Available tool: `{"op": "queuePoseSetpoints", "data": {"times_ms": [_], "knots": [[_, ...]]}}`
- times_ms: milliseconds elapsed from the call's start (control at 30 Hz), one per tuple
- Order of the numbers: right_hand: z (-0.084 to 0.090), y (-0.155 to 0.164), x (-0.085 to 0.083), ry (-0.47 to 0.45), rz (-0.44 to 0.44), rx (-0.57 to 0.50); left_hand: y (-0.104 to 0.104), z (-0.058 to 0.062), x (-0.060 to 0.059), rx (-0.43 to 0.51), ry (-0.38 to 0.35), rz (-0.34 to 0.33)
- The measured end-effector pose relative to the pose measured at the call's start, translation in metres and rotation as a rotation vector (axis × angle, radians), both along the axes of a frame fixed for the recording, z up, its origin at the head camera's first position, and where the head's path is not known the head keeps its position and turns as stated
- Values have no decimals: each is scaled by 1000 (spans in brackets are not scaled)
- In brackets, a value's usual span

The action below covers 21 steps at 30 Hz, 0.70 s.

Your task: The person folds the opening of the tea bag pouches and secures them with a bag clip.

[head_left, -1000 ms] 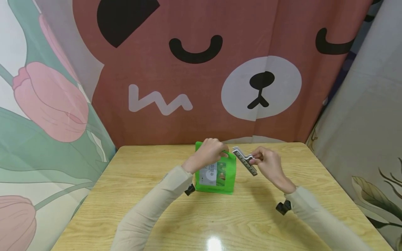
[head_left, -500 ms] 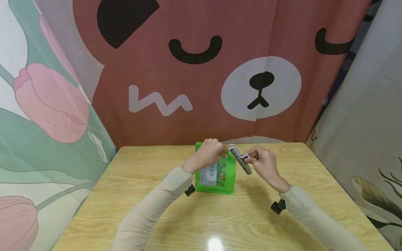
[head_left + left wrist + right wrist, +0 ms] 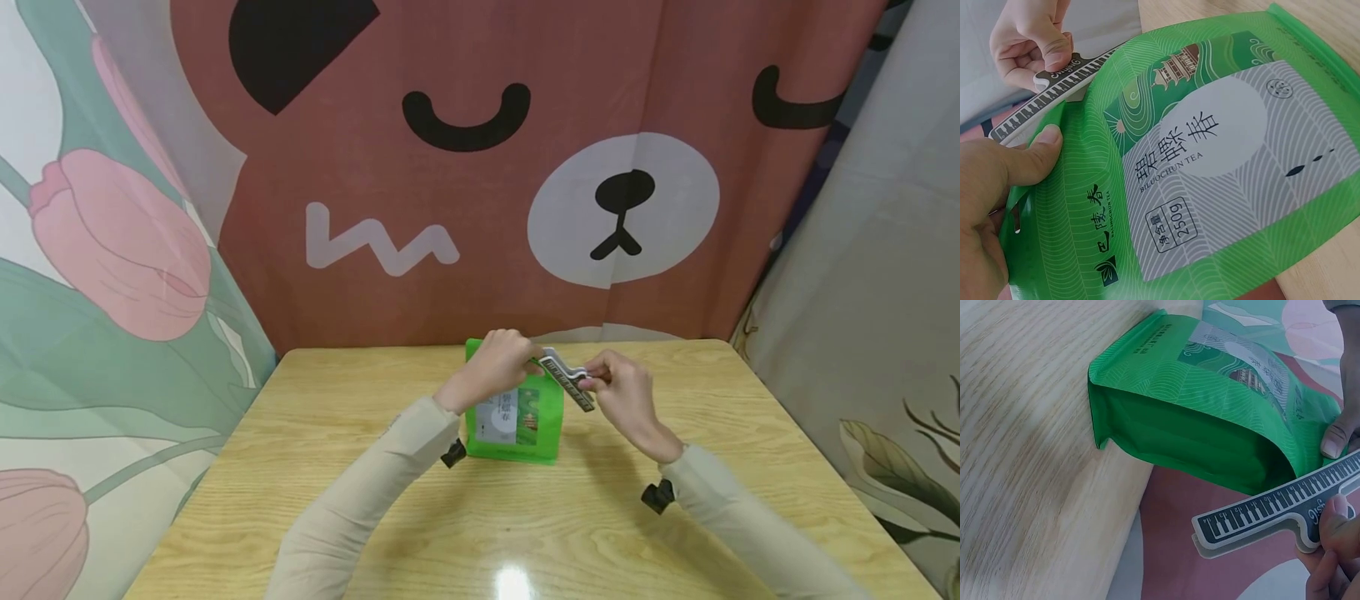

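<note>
Clip (image 3: 567,385) shifts left to bag (image 3: 525,425), right hand (image 3: 627,392) pinching it, left hand (image 3: 497,367) gripping, part-hiding bag's top, curtain (image 3: 480,200) behind table (image 3: 517,517).

Left hand (image 3: 500,364) hiding part of the bag (image 3: 513,421)
The desk (image 3: 555,517) is losing its near edge outside the head view.

On the green bag (image 3: 1085,159), the label (image 3: 1229,200) reads "碧螺春", "BILUOCHUN TEA" and "净含量 250g", with "巴陵春 BALINGCHUNTEA" nearer the bag's top. The clip (image 3: 1272,508) by the bag bears unclear script.
</note>
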State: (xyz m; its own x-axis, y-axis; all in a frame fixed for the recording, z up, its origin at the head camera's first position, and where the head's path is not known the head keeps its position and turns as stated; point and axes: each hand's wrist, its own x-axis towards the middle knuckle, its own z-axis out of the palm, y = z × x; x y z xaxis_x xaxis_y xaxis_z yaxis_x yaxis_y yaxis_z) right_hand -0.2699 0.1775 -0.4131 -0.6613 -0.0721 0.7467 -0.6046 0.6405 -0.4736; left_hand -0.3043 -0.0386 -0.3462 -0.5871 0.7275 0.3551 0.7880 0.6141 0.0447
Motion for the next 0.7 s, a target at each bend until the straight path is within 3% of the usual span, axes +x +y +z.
{"op": "queuePoseSetpoints", "data": {"times_ms": [333, 700], "knots": [[3, 1, -1, -84, 22, 64, -1, -1, 0, 7, 5, 28], [8, 5, 0, -147, 75, 95, -3, 2, 2, 36, 24, 158]]}}
